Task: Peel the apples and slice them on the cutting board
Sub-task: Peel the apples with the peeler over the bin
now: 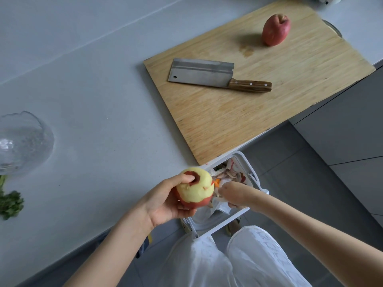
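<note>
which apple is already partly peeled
The apple in the left hand, held near the bin: most of it is bare yellow flesh, with red skin only at stem and base. The red apple on the cutting board has all its skin.

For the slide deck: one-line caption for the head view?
Left hand holds half-peeled apple near bin; whole apple and cleaver lie on cutting board.
</note>
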A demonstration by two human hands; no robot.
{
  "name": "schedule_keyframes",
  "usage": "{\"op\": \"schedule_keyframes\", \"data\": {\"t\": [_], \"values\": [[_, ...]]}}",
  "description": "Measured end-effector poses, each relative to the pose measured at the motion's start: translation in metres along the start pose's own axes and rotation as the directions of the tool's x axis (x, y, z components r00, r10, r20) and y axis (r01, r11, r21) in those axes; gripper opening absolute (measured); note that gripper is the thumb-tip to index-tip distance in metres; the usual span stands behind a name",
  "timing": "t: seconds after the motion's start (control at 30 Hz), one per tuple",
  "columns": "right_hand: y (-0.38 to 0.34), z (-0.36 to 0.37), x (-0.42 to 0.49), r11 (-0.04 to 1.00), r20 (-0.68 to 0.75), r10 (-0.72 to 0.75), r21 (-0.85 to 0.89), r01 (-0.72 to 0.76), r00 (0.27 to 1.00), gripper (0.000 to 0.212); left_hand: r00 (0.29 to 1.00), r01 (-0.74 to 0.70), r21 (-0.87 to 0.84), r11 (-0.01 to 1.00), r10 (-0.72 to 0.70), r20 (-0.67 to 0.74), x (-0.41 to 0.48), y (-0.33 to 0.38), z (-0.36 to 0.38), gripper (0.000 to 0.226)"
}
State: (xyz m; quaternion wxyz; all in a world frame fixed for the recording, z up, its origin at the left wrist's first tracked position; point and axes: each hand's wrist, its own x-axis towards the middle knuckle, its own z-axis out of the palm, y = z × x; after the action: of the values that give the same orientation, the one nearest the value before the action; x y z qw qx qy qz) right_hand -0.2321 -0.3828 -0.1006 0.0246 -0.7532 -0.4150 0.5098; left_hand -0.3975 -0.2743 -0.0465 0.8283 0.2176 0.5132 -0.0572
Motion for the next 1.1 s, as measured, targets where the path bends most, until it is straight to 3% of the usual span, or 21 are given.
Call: {"op": "schedule_keyframes", "data": {"t": [0.07, 0.13, 0.2, 0.23, 0.27, 0.33, 0.47, 0.93, 1.0, 1.1], "values": [[-0.003, -0.001, -0.003, 1.000, -0.188, -0.021, -0.009, 0.020, 0.982, 0.026, 1.000, -0.007, -0.080, 0.997, 0.007, 0.002, 0.001, -0.001, 0.000, 0.016], [-0.009, -0.002, -0.017, 0.986, -0.438, -0.108, 0.065, 0.151, 0.893, 0.022, 1.000, -0.016, -0.139, 0.990, 0.014, -0.014, 0.002, -0.002, -0.001, 0.028], [-0.022, -0.003, -0.030, 0.947, -0.683, -0.294, -0.115, 0.299, 0.668, 0.025, 1.000, -0.028, -0.152, 0.988, 0.026, -0.013, 0.004, -0.004, 0.001, 0.038], [-0.026, -0.002, -0.032, 0.908, -0.725, -0.398, -0.225, 0.353, 0.562, 0.025, 0.999, -0.035, -0.139, 0.990, 0.034, -0.008, 0.004, -0.005, 0.003, 0.039], [-0.030, -0.001, -0.033, 0.870, -0.715, -0.480, -0.310, 0.384, 0.508, 0.022, 0.999, -0.043, -0.121, 0.992, 0.043, -0.004, 0.004, -0.006, 0.006, 0.035], [-0.038, -0.001, -0.031, 0.826, -0.654, -0.561, -0.402, 0.395, 0.508, 0.016, 0.998, -0.062, -0.078, 0.995, 0.062, -0.006, 0.003, -0.008, 0.013, 0.026], [-0.040, -0.008, -0.030, 0.769, -0.657, -0.632, -0.465, 0.440, 0.411, 0.019, 0.997, -0.075, -0.031, 0.997, 0.075, -0.004, 0.004, -0.012, 0.013, 0.020], [-0.023, -0.008, -0.031, 0.723, -0.658, -0.639, -0.338, 0.603, 0.398, 0.032, 0.988, 0.126, 0.000, 0.992, -0.126, 0.085, 0.004, -0.011, 0.015, 0.026], [-0.015, -0.008, -0.026, 0.733, -0.654, -0.629, -0.321, 0.599, 0.420, 0.029, 0.985, 0.152, -0.008, 0.988, -0.150, 0.086, 0.004, -0.011, 0.014, 0.029], [0.009, -0.011, -0.017, 0.803, -0.655, -0.566, -0.302, 0.514, 0.500, 0.008, 0.981, 0.185, -0.105, 0.977, -0.177, 0.083, -0.001, -0.007, 0.006, 0.030]]}}
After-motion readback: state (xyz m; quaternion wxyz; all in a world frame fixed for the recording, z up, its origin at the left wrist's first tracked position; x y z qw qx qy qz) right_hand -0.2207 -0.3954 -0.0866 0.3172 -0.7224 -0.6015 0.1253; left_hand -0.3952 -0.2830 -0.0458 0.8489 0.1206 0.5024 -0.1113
